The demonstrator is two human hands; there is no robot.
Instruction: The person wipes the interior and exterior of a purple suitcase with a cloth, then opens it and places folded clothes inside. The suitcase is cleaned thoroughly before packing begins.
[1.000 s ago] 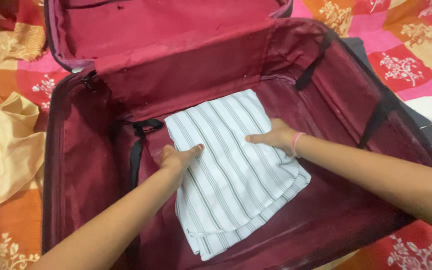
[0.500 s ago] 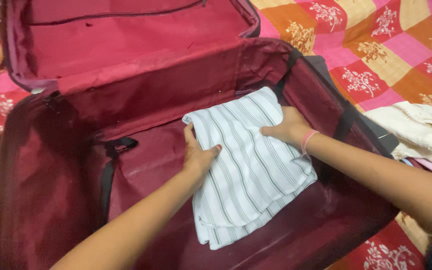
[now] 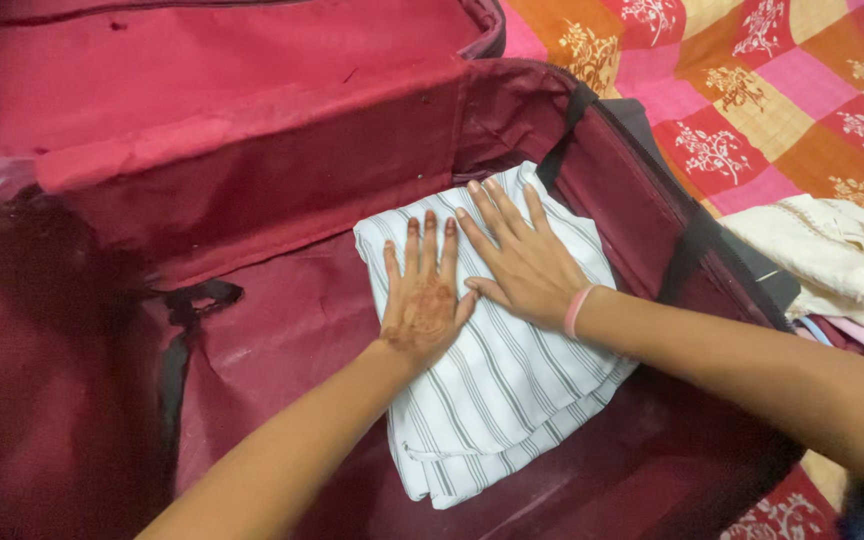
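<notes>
Striped folded cloth (image 3: 497, 385) lies in far right corner of open maroon suitcase (image 3: 282, 310), against its wall. I see left hand (image 3: 422, 300) flat on cloth, fingers spread, gripping nothing. Right hand (image 3: 522, 265) flat beside it, thumbs nearly touching, pink wristband (image 3: 577, 310) on wrist. Cream garment (image 3: 832, 255) lies outside on patchwork bedspread (image 3: 752, 90).

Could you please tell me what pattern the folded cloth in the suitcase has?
The folded cloth is white with thin grey stripes, seen clearly in the head view.
</notes>
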